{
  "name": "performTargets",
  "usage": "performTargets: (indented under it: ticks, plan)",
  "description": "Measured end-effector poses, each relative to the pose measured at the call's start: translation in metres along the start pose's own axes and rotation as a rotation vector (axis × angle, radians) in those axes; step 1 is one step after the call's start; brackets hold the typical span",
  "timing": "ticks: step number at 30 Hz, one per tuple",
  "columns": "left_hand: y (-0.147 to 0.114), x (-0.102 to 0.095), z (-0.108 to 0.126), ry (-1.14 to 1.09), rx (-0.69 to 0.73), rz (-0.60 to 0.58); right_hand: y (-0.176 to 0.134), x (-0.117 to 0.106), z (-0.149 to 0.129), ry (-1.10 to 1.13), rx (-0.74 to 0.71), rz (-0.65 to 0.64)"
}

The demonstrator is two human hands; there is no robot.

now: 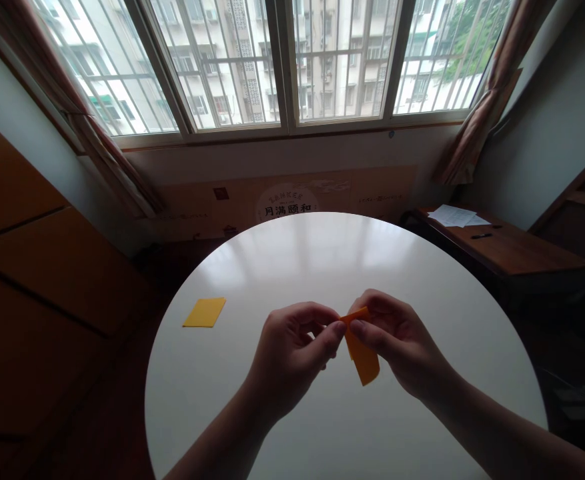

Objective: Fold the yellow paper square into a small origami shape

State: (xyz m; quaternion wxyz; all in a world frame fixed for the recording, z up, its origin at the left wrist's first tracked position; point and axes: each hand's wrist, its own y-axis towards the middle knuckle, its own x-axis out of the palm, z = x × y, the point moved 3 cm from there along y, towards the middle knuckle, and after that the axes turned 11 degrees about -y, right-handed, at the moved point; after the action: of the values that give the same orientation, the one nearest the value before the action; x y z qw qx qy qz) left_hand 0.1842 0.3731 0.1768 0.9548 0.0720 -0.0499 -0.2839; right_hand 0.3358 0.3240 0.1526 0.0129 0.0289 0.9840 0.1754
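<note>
Hands, 2, bare, close together above the table: left hand, thumb and fingertips pinched on the upper left corner of the orange paper; right hand, thumb pressed on its near face, fingers behind. Orange paper, 1 piece, folded, between the 2 hands, its top edge gripped and its longer part hanging below the thumbs, tilted, lower end curved. Container, 1: brown cupboard, at the left, front panels closed, contents hidden. Yellow paper, 1 square, lying flat to the left of the left hand, well apart from it; whether single or stacked cannot be told. White table, 1, round-edged, glossy, bearing the yellow paper. Brown desk, 1, beyond the table at the right, bearing loose sheets, at least 2, overlapping, and 1 dark pen just beside them. Window, 1, barred, 4 panes in view. Curtains, 2, gathered, 1 at each side. Printed banner, 1, low on the wall below the window, partly hidden by the table.
</note>
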Motion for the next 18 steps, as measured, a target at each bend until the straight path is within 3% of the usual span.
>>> performTargets:
  ticks: [6,18]
  plan:
    - [-0.0011,0.0022,0.0015,0.076,0.078,0.047,0.0,0.0006,-0.0017,-0.059,-0.027,0.02]
    - [-0.0014,0.0044,0.0018,0.065,0.06,0.041,-0.0006,0.002,-0.0016,-0.097,-0.026,0.031]
